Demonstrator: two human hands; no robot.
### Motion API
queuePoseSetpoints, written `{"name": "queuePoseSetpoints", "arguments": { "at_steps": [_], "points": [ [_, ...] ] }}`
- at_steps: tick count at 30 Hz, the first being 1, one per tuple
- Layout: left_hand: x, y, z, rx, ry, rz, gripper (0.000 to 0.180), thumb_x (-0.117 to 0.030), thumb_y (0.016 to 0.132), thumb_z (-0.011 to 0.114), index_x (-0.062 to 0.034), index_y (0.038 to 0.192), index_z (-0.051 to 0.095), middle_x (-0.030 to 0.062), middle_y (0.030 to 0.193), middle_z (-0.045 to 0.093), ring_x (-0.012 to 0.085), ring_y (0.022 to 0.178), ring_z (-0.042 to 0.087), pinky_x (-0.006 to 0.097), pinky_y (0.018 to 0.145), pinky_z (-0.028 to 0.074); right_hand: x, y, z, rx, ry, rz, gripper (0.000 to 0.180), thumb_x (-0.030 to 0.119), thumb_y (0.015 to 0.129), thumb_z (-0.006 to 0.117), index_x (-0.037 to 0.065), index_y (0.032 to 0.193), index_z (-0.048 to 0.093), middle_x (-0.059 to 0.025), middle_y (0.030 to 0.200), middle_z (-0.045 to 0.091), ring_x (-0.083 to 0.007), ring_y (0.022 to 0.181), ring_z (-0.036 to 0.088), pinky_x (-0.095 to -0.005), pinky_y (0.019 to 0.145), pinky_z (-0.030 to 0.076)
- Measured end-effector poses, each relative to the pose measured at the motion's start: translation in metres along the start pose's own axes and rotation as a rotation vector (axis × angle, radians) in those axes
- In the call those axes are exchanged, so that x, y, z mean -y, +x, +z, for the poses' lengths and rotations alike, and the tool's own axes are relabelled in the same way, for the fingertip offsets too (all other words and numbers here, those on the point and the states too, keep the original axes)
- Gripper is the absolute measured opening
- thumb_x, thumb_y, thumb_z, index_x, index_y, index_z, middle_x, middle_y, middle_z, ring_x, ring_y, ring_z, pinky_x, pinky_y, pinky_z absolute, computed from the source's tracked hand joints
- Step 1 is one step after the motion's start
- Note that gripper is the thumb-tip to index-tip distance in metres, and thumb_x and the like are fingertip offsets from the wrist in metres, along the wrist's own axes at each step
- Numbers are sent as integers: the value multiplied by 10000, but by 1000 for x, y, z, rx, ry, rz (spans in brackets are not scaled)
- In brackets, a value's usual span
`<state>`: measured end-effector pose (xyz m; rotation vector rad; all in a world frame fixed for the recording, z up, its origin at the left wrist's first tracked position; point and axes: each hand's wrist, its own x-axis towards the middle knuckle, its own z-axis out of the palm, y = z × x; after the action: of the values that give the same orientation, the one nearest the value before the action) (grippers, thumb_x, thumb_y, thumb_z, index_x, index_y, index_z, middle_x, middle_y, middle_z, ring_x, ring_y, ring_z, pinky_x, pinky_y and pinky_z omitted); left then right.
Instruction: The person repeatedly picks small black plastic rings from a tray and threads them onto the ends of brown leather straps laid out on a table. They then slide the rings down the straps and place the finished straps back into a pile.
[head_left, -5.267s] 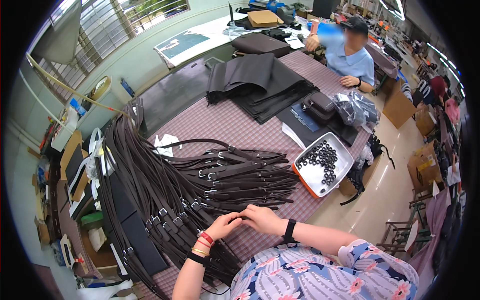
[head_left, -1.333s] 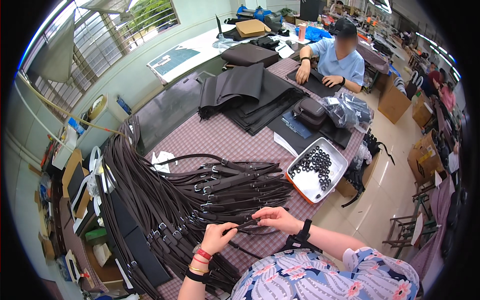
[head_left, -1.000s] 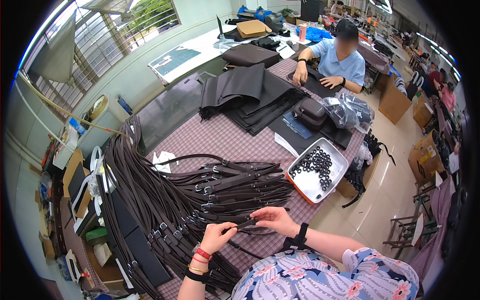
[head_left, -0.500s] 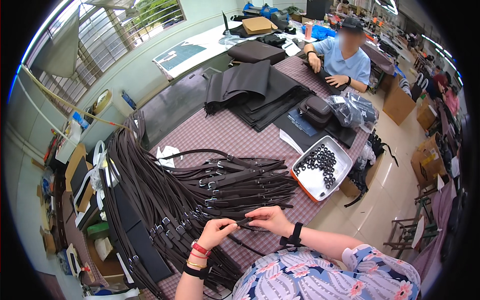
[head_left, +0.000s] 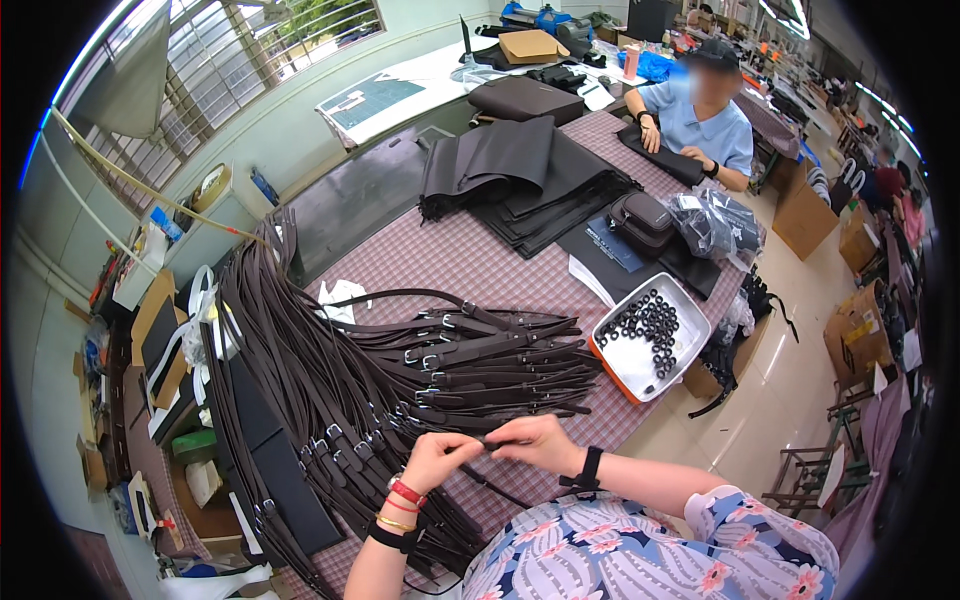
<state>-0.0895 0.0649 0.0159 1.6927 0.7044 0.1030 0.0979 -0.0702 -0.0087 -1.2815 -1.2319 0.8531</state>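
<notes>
My left hand [head_left: 440, 460] and my right hand [head_left: 540, 443] meet at the table's near side, fingertips pinched. Between them shows a short piece of dark strap [head_left: 487, 443], mostly covered by the fingers. Just beyond and to the left lies a large bundle of dark brown leather straps [head_left: 310, 360], many with silver buckles [head_left: 430, 362]. Off to the right, a white tray [head_left: 622, 368] with an orange outer side holds many small black rings [head_left: 655, 320].
Black sheet material [head_left: 490, 165] is stacked on the checked tablecloth [head_left: 385, 255]. A small dark case [head_left: 640, 222] and plastic-wrapped goods [head_left: 712, 225] sit beyond the tray. Across the table, a co-worker [head_left: 705, 125] in light blue handles a black piece [head_left: 660, 158]. Cardboard boxes [head_left: 803, 222] stand on the floor.
My hands stay together in nearly the same place, with the fingers closed more tightly over the strap piece. The view has shifted slightly. The co-worker's hands have moved along the black piece.
</notes>
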Motion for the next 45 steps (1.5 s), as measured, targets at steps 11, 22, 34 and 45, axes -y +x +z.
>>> {"name": "queuePoseSetpoints", "arguments": {
  "at_steps": [11,22,34,45],
  "points": [
    [-9,11,6,53,143,-1,271,-268,895,649,-21,1002,681,56,796,695,123,751,654,271,684,505,5,13,10,13,-476,-98,294,283,764,772,49,737,596,-86,718,657,-268,628,646,-339,553,495],
    [21,23,-7,179,226,191,213,-193,903,621,-12,1011,648,100,728,676,206,650,669,294,645,525,2,10,6,289,-878,-222,321,269,797,704,89,1018,556,-68,896,594,-279,923,583,-334,783,474],
    [22,25,-21,332,-21,5,225,-133,945,562,9,1114,606,45,891,680,95,809,618,261,760,512,-6,15,21,92,-553,-278,232,232,832,695,106,1021,651,-44,724,587,-244,605,611,-352,515,484],
    [24,31,-14,312,316,118,203,-195,920,582,-46,1042,648,81,800,694,199,709,663,320,680,525,-24,8,23,123,-533,-118,238,238,838,701,85,963,568,-87,837,677,-266,715,670,-360,557,514]
  ]
}}
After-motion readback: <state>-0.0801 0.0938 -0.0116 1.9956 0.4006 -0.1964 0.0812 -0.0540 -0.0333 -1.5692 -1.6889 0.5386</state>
